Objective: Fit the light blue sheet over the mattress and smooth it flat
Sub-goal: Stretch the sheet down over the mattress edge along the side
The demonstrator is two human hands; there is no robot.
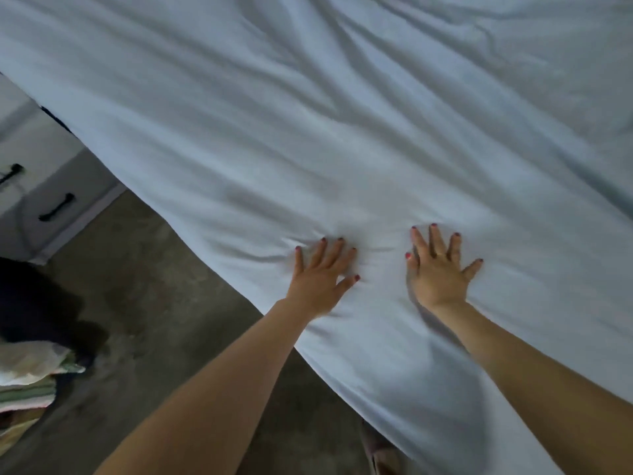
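Note:
The light blue sheet (342,114) covers the whole mattress, which is hidden under it. Long wrinkles run across the sheet toward the far side. My left hand (320,275) lies flat on the sheet near the bed's near edge, fingers spread, with small creases bunched around its fingertips. My right hand (440,269) presses flat on the sheet a little to the right, fingers also spread, a ring on one finger. Neither hand grips the fabric.
A white drawer unit (41,186) with black handles stands at the left beside the bed. A dark heap (37,303) and folded linens (27,382) lie on the brownish floor (164,303) at the lower left.

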